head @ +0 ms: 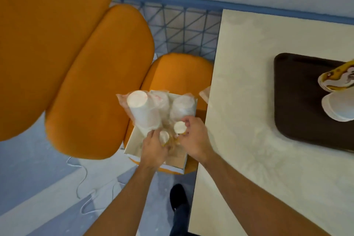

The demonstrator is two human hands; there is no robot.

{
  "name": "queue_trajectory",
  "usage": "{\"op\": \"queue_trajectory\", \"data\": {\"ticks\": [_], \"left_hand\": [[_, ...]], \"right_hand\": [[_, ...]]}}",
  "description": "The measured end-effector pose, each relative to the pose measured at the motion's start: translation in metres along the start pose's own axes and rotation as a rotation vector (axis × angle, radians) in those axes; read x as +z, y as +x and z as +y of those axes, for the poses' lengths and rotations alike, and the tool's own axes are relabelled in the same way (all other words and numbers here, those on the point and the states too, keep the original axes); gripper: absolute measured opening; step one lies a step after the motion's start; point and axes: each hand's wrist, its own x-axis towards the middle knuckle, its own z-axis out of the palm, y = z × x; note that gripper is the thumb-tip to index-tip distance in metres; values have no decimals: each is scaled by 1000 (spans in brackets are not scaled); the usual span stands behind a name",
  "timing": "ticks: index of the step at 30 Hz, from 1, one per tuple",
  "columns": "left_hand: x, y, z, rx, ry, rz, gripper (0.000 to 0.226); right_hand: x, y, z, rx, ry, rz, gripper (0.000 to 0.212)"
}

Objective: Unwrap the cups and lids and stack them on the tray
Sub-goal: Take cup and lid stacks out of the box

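Observation:
An open cardboard box [132, 145] rests on an orange seat and holds plastic-wrapped sleeves of white cups [142, 109] and another wrapped sleeve [183, 107]. Both hands reach into the box. My left hand [154, 149] grips a small wrapped stack of cups [164, 136]. My right hand [193, 138] holds a second small wrapped stack [179, 127] by its end. On the table at the right lies a dark brown tray [295, 101] with a stack of white lids [337, 109] and a leaning stack of yellow printed cups [337, 76].
Orange padded seats [99, 82] fill the left side. The cream table [245, 120] edge runs right beside the box. A blue wire-mesh panel [183, 30] stands behind. A white cord [82, 184] lies on the floor, and my dark shoe [178, 195] shows below.

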Motion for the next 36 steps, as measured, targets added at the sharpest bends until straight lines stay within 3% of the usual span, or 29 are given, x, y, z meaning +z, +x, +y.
{"op": "queue_trajectory", "data": {"ticks": [2,6,11,15,20,29,36], "left_hand": [[1,14,-13,-36,-41,-74,68],[13,32,-35,-13,-101,-165,68],[23,56,-48,18,-86,-300,63],[29,74,-60,34,-100,-409,78],[34,83,-69,11,-120,-546,90],[18,79,-69,-69,-247,-545,73],[2,73,-64,-134,-471,-691,73]], "right_hand": [[10,22,-3,19,-118,-44,56],[32,57,0,106,-286,-150,71],[57,81,29,104,-534,-193,62],[65,88,40,57,-780,-179,53],[64,93,46,45,-913,-182,35],[54,92,32,76,-659,-141,60],[35,89,18,120,-243,-75,52]]}}
